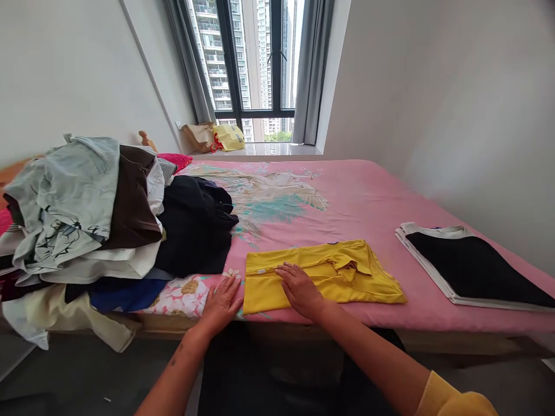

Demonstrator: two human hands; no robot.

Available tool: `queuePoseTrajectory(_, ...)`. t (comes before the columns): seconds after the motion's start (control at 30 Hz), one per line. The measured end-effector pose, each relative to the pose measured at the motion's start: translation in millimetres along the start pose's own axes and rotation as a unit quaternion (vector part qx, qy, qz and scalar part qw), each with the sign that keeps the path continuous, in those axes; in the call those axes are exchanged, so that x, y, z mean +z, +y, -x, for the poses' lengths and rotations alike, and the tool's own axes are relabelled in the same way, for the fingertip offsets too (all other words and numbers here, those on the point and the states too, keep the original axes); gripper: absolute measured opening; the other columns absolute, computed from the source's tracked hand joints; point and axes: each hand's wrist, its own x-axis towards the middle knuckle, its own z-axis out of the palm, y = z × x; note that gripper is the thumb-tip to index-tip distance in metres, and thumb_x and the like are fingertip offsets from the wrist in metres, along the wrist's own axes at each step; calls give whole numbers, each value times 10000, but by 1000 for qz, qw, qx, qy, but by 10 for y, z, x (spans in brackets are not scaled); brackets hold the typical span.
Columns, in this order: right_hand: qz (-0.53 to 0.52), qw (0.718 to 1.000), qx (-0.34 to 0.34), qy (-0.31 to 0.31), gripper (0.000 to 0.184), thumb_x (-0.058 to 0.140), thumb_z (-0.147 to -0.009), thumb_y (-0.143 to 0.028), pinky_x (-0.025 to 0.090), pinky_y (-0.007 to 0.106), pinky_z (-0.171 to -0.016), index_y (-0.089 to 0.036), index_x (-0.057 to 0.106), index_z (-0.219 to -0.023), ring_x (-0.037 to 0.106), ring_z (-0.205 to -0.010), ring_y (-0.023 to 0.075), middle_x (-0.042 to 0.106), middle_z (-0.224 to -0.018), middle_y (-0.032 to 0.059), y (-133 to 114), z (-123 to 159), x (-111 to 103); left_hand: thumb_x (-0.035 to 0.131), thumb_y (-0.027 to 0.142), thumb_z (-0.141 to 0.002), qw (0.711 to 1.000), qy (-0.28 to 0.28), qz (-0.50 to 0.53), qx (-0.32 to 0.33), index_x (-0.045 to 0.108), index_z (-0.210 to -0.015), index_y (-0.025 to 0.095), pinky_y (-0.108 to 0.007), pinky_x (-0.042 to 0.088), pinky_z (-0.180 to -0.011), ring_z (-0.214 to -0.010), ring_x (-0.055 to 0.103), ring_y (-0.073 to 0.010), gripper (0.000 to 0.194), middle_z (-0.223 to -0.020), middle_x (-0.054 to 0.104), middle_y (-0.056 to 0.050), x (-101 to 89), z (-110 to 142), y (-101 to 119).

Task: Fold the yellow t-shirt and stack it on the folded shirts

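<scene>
A yellow shirt (312, 257) lies flat at the near edge of the bed, its long sides folded in and a sleeve and a small white label showing on top. My right hand (299, 290) rests palm down on the middle of it, fingers stretched out. Just left of the shirt's hem, my left hand (223, 303) lies on the bed sheet with its fingers spread. Neither hand grips anything.
A big heap of loose clothes (73, 185) covers the left of the bed, with black garments (195, 225) beside it. Folded clothes (472, 263) are stacked at the right on the pink sheet (368, 196). Bags (229, 137) stand on the windowsill.
</scene>
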Motion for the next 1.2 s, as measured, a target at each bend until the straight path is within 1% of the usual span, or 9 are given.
queuePoseTrajectory(0.1, -17, 1000, -6, -15, 362, 389, -903, -164, 294, 435, -1103, -187, 529, -1235, 407, -1286, 205, 536, -1314, 74, -16, -310, 286, 432, 410, -837, 997, -70, -30, -13, 355, -1409, 265, -577, 119, -1103, -1400, 211, -278, 595, -1514, 258, -57, -114, 2, 74)
queuePoseTrajectory(0.17, -18, 999, 19, -30, 365, 392, -902, -159, 305, 426, -1095, -173, 527, -1241, 414, -1282, 201, 542, -1307, 91, 39, -446, 472, 438, 421, -824, 993, -110, -42, -16, 306, -1428, 277, -584, 70, -1103, -1416, 150, -276, 635, -1533, 190, -58, -192, -24, 92)
queuePoseTrajectory(0.27, -13, 997, 65, -49, 372, 389, -902, -146, 328, 387, -1080, -146, 527, -1248, 436, -1264, 187, 551, -1295, 112, 138, -510, 699, 499, 433, -770, 982, -186, -43, 0, 205, -1450, 314, -595, 42, -1095, -1427, 72, -272, 750, -1551, 84, -48, -285, -69, 70)
queuePoseTrajectory(0.33, -4, 996, 76, -43, 374, 379, -906, -145, 303, 368, -1094, -141, 534, -1246, 429, -1268, 181, 539, -1312, 107, 178, -485, 794, 522, 438, -747, 978, -202, -44, 4, 185, -1451, 330, -587, 44, -1098, -1429, 63, -264, 789, -1554, 63, -36, -305, -80, 66)
queuePoseTrajectory(0.6, 14, 997, 79, -23, 375, 374, -915, -177, 261, 340, -1115, -155, 549, -1247, 423, -1268, 179, 532, -1328, 70, 172, -430, 865, 323, 296, -870, 991, -21, -107, -73, 323, -1427, 252, -502, 72, -1136, -1406, 199, -205, 559, -1521, 242, -10, -43, -30, 306)
queuePoseTrajectory(0.83, 21, 996, 86, -17, 376, 367, -926, -203, 271, 352, -1110, -164, 538, -1258, 428, -1264, 181, 539, -1319, 75, 140, -444, 852, 287, 221, -902, 982, -10, -136, -134, 335, -1418, 260, -535, 72, -1129, -1404, 205, -211, 520, -1518, 251, -27, 113, -223, 384)
queuePoseTrajectory(1.0, -10, 995, 99, 1, 371, 346, -945, -246, 281, 354, -1101, -170, 537, -1253, 456, -1238, 177, 565, -1284, 76, 123, -459, 851, 233, 98, -875, 976, 23, -134, -171, 366, -1407, 239, -545, 58, -1128, -1403, 207, -226, 566, -1513, 261, -68, 215, -418, 439)
queuePoseTrajectory(1.1, -53, 992, 111, 30, 370, 342, -950, -262, 298, 360, -1088, -163, 544, -1243, 483, -1208, 182, 582, -1260, 80, 142, -473, 859, 297, 126, -877, 987, 10, -69, -145, 379, -1400, 234, -530, 94, -1135, -1397, 224, -237, 541, -1504, 291, -76, 330, -558, 545)
queuePoseTrajectory(1.2, -119, 983, 127, 62, 355, 344, -950, -257, 344, 343, -1051, -172, 567, -1212, 523, -1153, 177, 607, -1219, 80, 172, -487, 828, 447, 209, -869, 995, 26, 11, -98, 457, -1344, 240, -504, 167, -1135, -1368, 285, -251, 476, -1465, 374, -87, 453, -715, 700)
